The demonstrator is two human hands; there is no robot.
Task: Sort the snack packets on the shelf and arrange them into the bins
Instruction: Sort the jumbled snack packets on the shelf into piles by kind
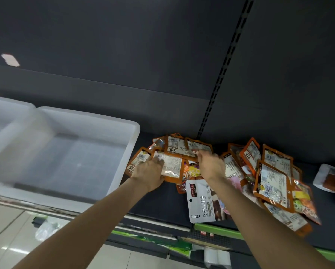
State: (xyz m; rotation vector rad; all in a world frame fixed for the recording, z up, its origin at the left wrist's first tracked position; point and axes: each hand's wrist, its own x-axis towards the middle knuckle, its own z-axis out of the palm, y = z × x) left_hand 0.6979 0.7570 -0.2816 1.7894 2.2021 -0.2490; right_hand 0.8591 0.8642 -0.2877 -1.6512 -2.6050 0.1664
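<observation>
Left hand: grips orange packets beside the bin.
Right hand: pinches orange packet.

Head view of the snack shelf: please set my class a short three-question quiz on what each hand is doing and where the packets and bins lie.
1. True or false: the nearer bin already holds packets.
2. Which hand rests on an orange packet beside that bin?
A. left
B. right
C. neither
3. Fill in: the right hand reaches into the pile, which lies to the ____ of the bins.

Key:
1. False; no packets show inside it.
2. A; the left hand lies on it.
3. Right.
</observation>
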